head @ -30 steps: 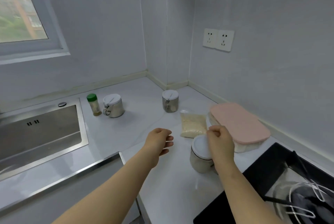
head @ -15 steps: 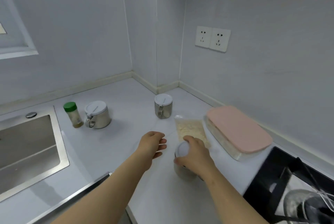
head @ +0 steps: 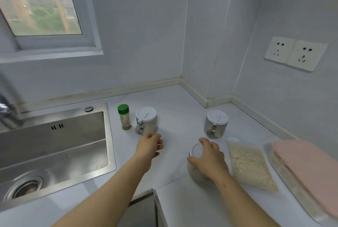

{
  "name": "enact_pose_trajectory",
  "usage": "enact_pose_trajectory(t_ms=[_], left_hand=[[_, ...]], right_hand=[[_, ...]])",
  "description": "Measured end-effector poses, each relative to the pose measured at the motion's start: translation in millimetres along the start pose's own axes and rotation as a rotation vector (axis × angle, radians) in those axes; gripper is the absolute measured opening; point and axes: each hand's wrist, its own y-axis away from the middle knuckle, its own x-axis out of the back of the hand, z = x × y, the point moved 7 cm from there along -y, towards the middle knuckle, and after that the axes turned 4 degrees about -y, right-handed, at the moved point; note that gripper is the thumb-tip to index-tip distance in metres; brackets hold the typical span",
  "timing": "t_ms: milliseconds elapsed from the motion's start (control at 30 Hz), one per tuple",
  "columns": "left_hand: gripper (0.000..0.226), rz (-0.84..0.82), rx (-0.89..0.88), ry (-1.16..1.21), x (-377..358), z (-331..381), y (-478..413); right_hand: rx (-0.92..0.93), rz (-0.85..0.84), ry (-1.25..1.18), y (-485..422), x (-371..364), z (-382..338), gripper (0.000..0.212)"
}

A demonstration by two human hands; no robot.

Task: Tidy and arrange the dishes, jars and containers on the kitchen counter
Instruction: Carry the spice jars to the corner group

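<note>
White counter, steel sink at its left, bore a pink-lidded rectangular clear container, a clear bag of pale grain and, just beside the bag, a round white-lidded jar. Risk judged: lifted by its lid alone, the jar could drop free or tip against the bag. Right hand covered the lid from above, fingers curled round its rim; left hand hung loosely curled, holding nothing.
</note>
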Motion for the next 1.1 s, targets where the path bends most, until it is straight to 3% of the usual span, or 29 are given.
enact_pose_trajectory(t_ms=[200,467,633,800,933,1100], left_hand=[[0.015,0.293,-0.105,0.006,55.0,11.7,-37.6],[0.050,0.546,-0.316,-0.503,96.2,63.7,-80.5],[0.068,0.391,-0.210,-0.985,96.7,72.9,-121.6],[0.053,0.208,-0.164,-0.892,98.8,49.9,-155.4],[0.044,0.246,-0.237,-0.892,101.4,52.8,-157.2],[0.031,0.263,-0.313,-1.109,98.9,68.0,-160.6]], right_hand=[[0.029,-0.026,0.009,-25.0,-16.0,-25.2,0.070],[0.023,-0.010,0.065,-48.4,-27.4,-42.6,0.068],[0.022,0.018,0.093,-55.5,-28.6,-47.6,0.065],[0.019,0.032,0.114,-59.4,-29.4,-48.1,0.065],[0.020,0.042,0.124,-61.0,-29.3,-48.4,0.065],[0.016,0.044,0.125,-60.8,-29.4,-49.2,0.065]])
